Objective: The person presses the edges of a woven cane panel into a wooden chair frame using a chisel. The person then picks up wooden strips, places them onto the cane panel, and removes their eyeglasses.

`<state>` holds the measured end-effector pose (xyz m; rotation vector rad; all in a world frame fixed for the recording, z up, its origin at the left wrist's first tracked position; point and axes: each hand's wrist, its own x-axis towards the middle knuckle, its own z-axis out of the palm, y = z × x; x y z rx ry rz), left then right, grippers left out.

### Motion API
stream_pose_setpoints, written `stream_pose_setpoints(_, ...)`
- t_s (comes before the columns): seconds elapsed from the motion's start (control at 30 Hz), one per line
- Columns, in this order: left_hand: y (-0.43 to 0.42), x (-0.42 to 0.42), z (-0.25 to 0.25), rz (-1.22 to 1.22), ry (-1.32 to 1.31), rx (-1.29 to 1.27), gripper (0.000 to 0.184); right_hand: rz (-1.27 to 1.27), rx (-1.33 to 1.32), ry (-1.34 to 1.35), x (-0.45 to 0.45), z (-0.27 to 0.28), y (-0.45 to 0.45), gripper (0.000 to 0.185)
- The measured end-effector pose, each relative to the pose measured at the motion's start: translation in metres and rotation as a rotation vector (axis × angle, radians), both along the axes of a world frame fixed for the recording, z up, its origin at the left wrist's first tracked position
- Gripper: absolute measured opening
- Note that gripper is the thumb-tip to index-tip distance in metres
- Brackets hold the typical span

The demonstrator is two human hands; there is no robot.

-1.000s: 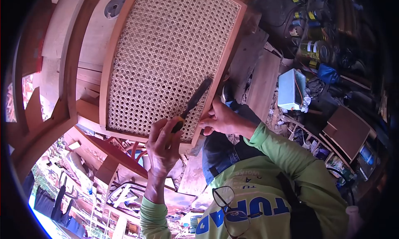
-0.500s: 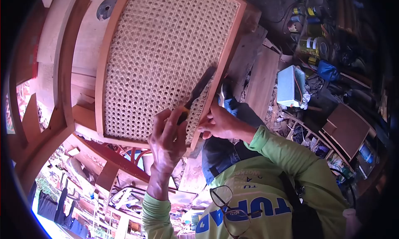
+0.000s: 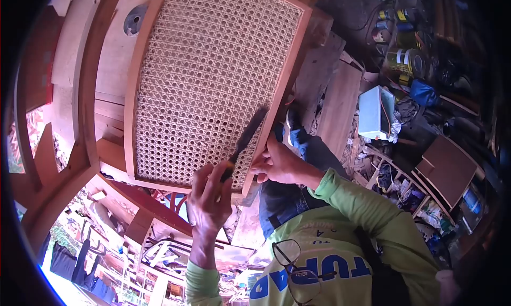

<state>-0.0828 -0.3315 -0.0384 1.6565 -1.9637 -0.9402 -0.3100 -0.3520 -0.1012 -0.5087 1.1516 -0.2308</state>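
A woven cane panel [image 3: 213,82] sits inside a wooden frame [image 3: 291,58]. My left hand [image 3: 211,197] is closed around the handle of a flat dark-bladed tool [image 3: 247,133], whose blade lies over the cane close to the frame's right side. Beside that same side, near the lower right corner, my right hand [image 3: 279,163] has its fingers curled together against the frame's edge. Anything between those fingertips is too small to make out.
Curved wooden pieces [image 3: 85,82] and a round disc [image 3: 136,20] are at the left. At the right are a light blue container [image 3: 372,113], several cans [image 3: 405,62] and a brown board [image 3: 450,170]. Eyeglasses [image 3: 290,253] hang at the shirt front.
The blade slid up along the frame's right side, then back down, with my left hand following. My right hand stays by the frame's edge, with only a small shift.
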Motion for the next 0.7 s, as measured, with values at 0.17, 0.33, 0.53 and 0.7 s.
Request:
stream_pose_setpoints(0.17,-0.019,-0.016,-0.008,0.021,0.029,-0.015,0.033,-0.036,-0.006,-0.031,0.004,0.002,0.002,0.071)
stream_pose_setpoints(0.33,0.018,0.011,-0.007,0.003,0.034,-0.048,0.037,-0.074,-0.007,-0.019,0.003,-0.008,0.009,0.070)
stream_pose_setpoints(0.53,0.000,-0.002,-0.006,0.001,0.030,-0.014,0.034,-0.046,-0.007,0.002,0.002,0.000,0.005,0.066)
stream_pose_setpoints(0.7,0.003,-0.010,-0.003,0.021,0.005,-0.004,0.036,-0.029,-0.005,-0.044,0.000,-0.012,0.010,0.069)
